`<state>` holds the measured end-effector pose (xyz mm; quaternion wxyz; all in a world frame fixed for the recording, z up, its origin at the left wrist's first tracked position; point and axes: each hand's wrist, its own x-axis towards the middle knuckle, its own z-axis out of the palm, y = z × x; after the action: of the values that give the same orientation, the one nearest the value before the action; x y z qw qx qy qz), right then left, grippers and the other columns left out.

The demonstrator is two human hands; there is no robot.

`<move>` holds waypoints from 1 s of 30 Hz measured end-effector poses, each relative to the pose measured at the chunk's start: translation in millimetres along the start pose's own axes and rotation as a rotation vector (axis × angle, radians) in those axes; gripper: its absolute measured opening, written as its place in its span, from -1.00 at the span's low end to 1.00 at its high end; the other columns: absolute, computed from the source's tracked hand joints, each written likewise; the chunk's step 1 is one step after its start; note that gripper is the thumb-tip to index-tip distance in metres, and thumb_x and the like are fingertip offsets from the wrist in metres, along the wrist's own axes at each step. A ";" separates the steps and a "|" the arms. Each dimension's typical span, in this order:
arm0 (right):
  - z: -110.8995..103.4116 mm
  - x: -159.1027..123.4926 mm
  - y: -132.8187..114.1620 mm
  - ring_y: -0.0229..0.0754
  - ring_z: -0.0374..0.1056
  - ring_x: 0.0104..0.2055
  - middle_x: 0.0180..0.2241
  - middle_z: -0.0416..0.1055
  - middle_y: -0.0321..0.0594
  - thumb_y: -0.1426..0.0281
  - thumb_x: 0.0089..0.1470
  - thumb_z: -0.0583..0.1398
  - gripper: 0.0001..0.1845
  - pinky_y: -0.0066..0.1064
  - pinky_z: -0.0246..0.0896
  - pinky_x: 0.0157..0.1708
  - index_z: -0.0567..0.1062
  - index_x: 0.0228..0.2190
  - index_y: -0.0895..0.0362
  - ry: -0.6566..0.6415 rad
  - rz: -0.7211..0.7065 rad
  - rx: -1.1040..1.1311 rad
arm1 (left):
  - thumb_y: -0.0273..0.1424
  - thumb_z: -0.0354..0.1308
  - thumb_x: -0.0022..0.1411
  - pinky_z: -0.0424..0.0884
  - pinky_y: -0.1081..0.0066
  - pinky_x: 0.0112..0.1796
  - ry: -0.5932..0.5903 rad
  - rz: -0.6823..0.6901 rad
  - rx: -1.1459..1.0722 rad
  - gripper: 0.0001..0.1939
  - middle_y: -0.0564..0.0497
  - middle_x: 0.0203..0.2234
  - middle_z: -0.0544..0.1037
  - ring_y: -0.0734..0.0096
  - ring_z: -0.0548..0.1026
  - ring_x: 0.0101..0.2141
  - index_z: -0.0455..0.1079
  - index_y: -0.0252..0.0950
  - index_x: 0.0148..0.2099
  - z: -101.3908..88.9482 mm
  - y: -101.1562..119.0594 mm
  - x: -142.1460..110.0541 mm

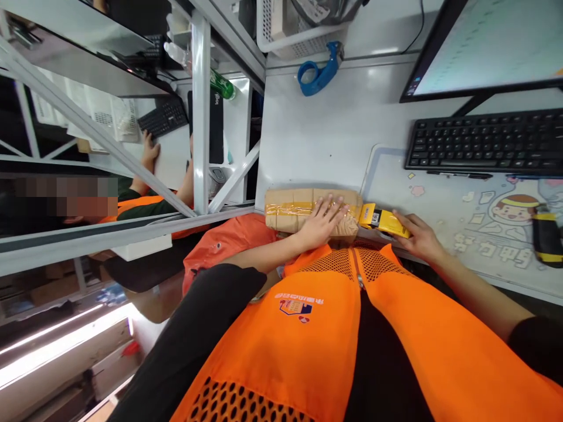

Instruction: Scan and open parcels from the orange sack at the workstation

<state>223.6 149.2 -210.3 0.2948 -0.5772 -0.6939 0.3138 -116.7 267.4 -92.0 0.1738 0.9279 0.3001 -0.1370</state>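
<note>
A parcel in brown paper (285, 218), bound with shiny tape, lies along the front edge of the white desk. My left hand (323, 223) rests flat on its right half, fingers stretched out. At the parcel's right end is a yellow box-like item (389, 224) with a black part and a small white label; its exact kind is unclear. My right hand (417, 235) grips the right end of this item, with some fingers hidden behind it.
Behind the parcel lies a blue tape dispenser (320, 73), near a white basket (303, 44). On the right are a monitor (497, 47), a keyboard (484, 140), a pen (460, 174) and a yellow-black device (548, 237). A metal frame (201, 117) separates a co-worker's desk.
</note>
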 end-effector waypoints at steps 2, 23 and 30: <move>2.8 0.1 -5.4 0.06 0.50 -0.08 -0.05 0.47 -0.01 0.06 0.32 0.19 -0.30 -0.10 0.54 -0.05 0.36 0.38 0.02 0.004 0.042 0.022 | -0.48 0.12 0.27 -0.24 -0.19 0.48 -0.019 -0.063 -0.031 -0.08 -0.30 0.55 -0.14 -0.13 -0.33 0.53 -0.10 -0.45 0.59 10.4 -4.3 9.2; 34.1 14.4 -60.5 0.23 0.23 0.41 0.33 0.34 -0.06 0.06 0.17 0.28 -0.20 0.13 0.07 0.44 0.42 0.35 0.13 -0.175 0.605 0.484 | -0.52 0.06 0.32 0.37 0.10 0.31 -0.046 -0.407 -0.278 -0.34 -0.17 0.36 0.42 0.05 0.45 0.30 0.28 -0.32 0.45 18.4 -39.2 18.4; 27.7 4.9 -70.6 0.21 0.26 0.39 0.32 0.38 -0.13 0.04 0.22 0.21 -0.23 0.07 0.11 0.43 0.41 0.36 0.10 -0.182 0.592 0.461 | -0.50 0.09 0.33 0.36 0.19 0.32 -0.049 -0.414 -0.279 -0.34 -0.09 0.35 0.43 0.10 0.45 0.30 0.30 -0.26 0.45 22.2 -46.1 19.2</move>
<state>157.9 141.7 -172.8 0.2506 -0.6409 -0.4316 0.5832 -132.9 303.3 -130.0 0.2755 0.8102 0.4953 -0.1494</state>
